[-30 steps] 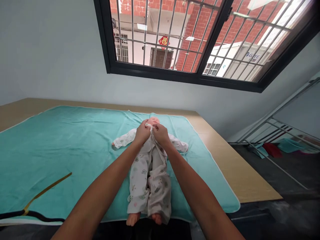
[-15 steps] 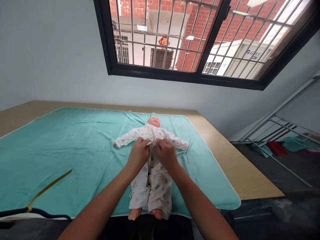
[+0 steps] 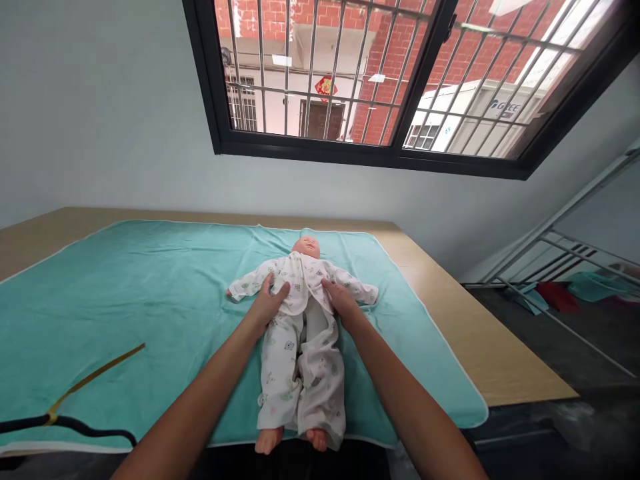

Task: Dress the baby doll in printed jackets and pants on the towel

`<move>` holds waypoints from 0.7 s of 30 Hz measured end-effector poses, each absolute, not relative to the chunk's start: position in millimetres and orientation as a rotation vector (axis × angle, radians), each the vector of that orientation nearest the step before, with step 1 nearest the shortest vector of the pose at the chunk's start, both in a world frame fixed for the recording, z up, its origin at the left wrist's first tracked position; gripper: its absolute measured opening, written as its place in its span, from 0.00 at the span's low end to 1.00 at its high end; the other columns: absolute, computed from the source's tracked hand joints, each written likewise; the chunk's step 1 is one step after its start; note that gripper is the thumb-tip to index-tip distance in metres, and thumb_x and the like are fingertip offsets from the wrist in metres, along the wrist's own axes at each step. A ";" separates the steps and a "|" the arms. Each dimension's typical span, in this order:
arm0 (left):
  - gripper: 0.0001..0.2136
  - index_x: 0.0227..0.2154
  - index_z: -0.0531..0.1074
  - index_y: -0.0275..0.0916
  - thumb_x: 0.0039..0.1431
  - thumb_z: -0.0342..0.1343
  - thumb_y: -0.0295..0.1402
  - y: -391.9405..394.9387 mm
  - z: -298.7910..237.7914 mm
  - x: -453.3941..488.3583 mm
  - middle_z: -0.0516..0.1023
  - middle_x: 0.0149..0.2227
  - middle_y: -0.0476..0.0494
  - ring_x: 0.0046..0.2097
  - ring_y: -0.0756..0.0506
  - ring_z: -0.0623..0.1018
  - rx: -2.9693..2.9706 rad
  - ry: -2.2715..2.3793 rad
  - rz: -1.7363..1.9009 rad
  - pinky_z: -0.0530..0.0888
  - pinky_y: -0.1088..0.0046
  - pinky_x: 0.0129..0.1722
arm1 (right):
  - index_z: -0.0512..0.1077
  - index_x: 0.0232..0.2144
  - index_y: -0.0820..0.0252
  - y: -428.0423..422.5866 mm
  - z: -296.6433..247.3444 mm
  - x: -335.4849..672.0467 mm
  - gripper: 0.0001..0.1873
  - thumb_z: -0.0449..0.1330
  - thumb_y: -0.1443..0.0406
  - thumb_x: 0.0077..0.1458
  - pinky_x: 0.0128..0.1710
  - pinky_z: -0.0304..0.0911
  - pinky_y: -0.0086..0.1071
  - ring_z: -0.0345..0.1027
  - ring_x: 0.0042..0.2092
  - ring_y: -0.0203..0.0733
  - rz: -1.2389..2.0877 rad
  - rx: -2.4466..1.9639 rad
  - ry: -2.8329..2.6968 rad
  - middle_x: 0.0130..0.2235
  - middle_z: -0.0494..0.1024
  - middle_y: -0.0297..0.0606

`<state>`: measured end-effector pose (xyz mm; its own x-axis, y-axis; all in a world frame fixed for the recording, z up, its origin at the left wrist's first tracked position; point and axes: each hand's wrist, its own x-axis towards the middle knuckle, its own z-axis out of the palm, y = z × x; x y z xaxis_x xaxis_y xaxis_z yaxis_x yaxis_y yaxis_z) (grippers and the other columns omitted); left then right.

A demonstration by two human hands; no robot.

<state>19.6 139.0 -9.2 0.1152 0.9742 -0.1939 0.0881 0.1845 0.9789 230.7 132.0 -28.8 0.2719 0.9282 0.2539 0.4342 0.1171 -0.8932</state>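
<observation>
A baby doll (image 3: 307, 247) lies on its back with arms spread and feet toward me. It wears a white patterned top (image 3: 295, 270) and matching trousers (image 3: 283, 347). The top's two front panels part below the chest, with the lower edges lying over the waist. My left hand (image 3: 269, 305) rests at the top's left side, thumb and finger apart. On the opposite side, my right hand (image 3: 341, 301) lies against the top with its fingers stretched out. Both hands touch the cloth; the fingers underneath are partly hidden.
A turquoise cloth (image 3: 165, 300) with a white edge covers much of the wooden table (image 3: 450, 320). At the lower left is a black cord (image 3: 95, 429) with a yellow tie (image 3: 100, 370). A barred window (image 3: 320, 150) is above; a metal frame (image 3: 565, 320) stands at right.
Both hands have let go of the top's front edges at the middle and moved apart to the doll's sides. The front panels now lie spread over the waist.
</observation>
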 end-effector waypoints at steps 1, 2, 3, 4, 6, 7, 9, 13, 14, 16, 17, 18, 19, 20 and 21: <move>0.38 0.67 0.53 0.42 0.57 0.60 0.48 143.4 -7.3 25.2 0.71 0.60 0.35 0.54 0.41 0.76 1.185 1.231 0.976 0.76 0.67 0.47 | 0.78 0.35 0.59 136.4 -26.6 226.7 0.18 0.57 0.52 0.56 0.34 0.68 0.38 0.73 0.35 0.49 0.651 -1.496 -1.314 0.29 0.79 0.39; 0.38 0.66 0.54 0.42 0.56 0.61 0.46 147.3 -4.7 30.0 0.69 0.61 0.36 0.56 0.41 0.75 1.211 1.215 1.005 0.76 0.67 0.49 | 0.78 0.36 0.59 140.5 -23.7 223.4 0.19 0.57 0.52 0.56 0.36 0.68 0.38 0.73 0.36 0.49 0.709 -1.499 -1.290 0.31 0.80 0.40; 0.37 0.66 0.56 0.41 0.56 0.62 0.44 151.0 -1.8 33.8 0.69 0.62 0.37 0.57 0.41 0.74 1.246 1.206 1.028 0.75 0.68 0.51 | 0.78 0.38 0.59 144.4 -20.6 221.1 0.19 0.57 0.52 0.56 0.38 0.69 0.39 0.73 0.38 0.49 0.751 -1.488 -1.272 0.33 0.80 0.40; 0.36 0.65 0.56 0.41 0.56 0.62 0.42 154.7 0.9 36.4 0.69 0.62 0.37 0.58 0.41 0.74 1.272 1.203 1.052 0.74 0.68 0.53 | 0.78 0.39 0.58 148.3 -17.7 219.6 0.19 0.58 0.52 0.55 0.39 0.69 0.39 0.74 0.39 0.49 0.766 -1.465 -1.261 0.35 0.81 0.40; 0.36 0.66 0.56 0.41 0.56 0.62 0.40 162.3 4.1 38.1 0.69 0.61 0.38 0.58 0.42 0.74 1.301 1.208 1.097 0.73 0.68 0.54 | 0.77 0.41 0.57 156.5 -13.9 218.9 0.19 0.58 0.52 0.55 0.42 0.69 0.38 0.74 0.41 0.48 0.773 -1.412 -1.262 0.39 0.81 0.40; 0.36 0.66 0.55 0.41 0.56 0.62 0.39 166.4 3.9 37.7 0.69 0.62 0.38 0.58 0.42 0.74 1.313 1.211 1.110 0.73 0.68 0.55 | 0.76 0.43 0.57 160.9 -13.2 219.2 0.19 0.59 0.53 0.54 0.43 0.69 0.38 0.73 0.43 0.48 0.773 -1.393 -1.270 0.40 0.81 0.40; 0.37 0.66 0.55 0.41 0.56 0.62 0.39 174.9 -0.7 36.0 0.69 0.62 0.38 0.59 0.42 0.73 1.337 1.203 1.120 0.72 0.68 0.56 | 0.75 0.45 0.57 169.4 -14.5 220.0 0.20 0.59 0.53 0.54 0.45 0.68 0.39 0.73 0.45 0.48 0.799 -1.386 -1.293 0.44 0.80 0.40; 0.43 0.67 0.52 0.40 0.50 0.66 0.39 187.0 -20.6 35.3 0.64 0.65 0.35 0.62 0.39 0.69 1.490 1.195 1.112 0.66 0.65 0.61 | 0.70 0.53 0.63 179.6 -23.0 216.3 0.29 0.58 0.52 0.54 0.54 0.64 0.42 0.69 0.54 0.52 0.817 -1.476 -1.305 0.53 0.75 0.49; 0.46 0.68 0.51 0.39 0.48 0.67 0.39 186.6 -26.1 36.2 0.61 0.65 0.33 0.63 0.38 0.67 1.550 1.231 1.090 0.64 0.63 0.62 | 0.67 0.57 0.66 178.5 -26.1 213.4 0.33 0.58 0.52 0.54 0.58 0.60 0.44 0.65 0.58 0.53 0.758 -1.527 -1.307 0.57 0.71 0.52; 0.48 0.69 0.48 0.39 0.48 0.66 0.41 178.9 -36.1 38.1 0.55 0.67 0.29 0.67 0.35 0.61 1.680 1.345 1.026 0.60 0.59 0.64 | 0.58 0.64 0.71 168.5 -33.8 205.6 0.40 0.58 0.53 0.55 0.64 0.50 0.47 0.53 0.65 0.56 0.607 -1.624 -1.346 0.63 0.62 0.59; 0.47 0.69 0.46 0.39 0.50 0.64 0.42 171.5 -40.1 38.6 0.52 0.68 0.28 0.68 0.33 0.57 1.744 1.404 0.992 0.58 0.56 0.65 | 0.53 0.66 0.72 159.1 -38.3 201.5 0.43 0.57 0.53 0.56 0.65 0.47 0.49 0.48 0.67 0.57 0.546 -1.652 -1.394 0.65 0.57 0.60; 0.45 0.70 0.45 0.40 0.53 0.62 0.42 162.5 -43.3 38.4 0.48 0.69 0.27 0.69 0.32 0.54 1.809 1.450 0.955 0.57 0.54 0.65 | 0.48 0.68 0.70 147.2 -42.9 198.0 0.44 0.56 0.54 0.57 0.65 0.45 0.51 0.43 0.69 0.58 0.505 -1.661 -1.462 0.67 0.53 0.60; 0.42 0.70 0.45 0.41 0.56 0.59 0.42 152.9 -45.2 37.3 0.46 0.69 0.27 0.70 0.31 0.51 1.877 1.479 0.915 0.56 0.53 0.65 | 0.46 0.69 0.67 133.7 -46.9 195.7 0.44 0.56 0.54 0.58 0.65 0.45 0.52 0.40 0.70 0.58 0.480 -1.654 -1.540 0.68 0.50 0.59; 0.39 0.69 0.46 0.43 0.58 0.56 0.41 143.9 -45.3 35.4 0.44 0.69 0.28 0.70 0.30 0.49 1.944 1.498 0.867 0.57 0.51 0.64 | 0.44 0.70 0.63 120.1 -49.5 194.8 0.44 0.55 0.53 0.59 0.64 0.47 0.53 0.38 0.70 0.58 0.454 -1.638 -1.625 0.69 0.48 0.56; 0.37 0.69 0.49 0.45 0.59 0.56 0.40 137.0 -43.2 33.0 0.45 0.69 0.29 0.70 0.29 0.50 2.009 1.513 0.811 0.58 0.50 0.63 | 0.45 0.70 0.58 108.1 -50.0 195.5 0.42 0.55 0.53 0.60 0.63 0.50 0.53 0.38 0.70 0.59 0.426 -1.624 -1.700 0.69 0.48 0.53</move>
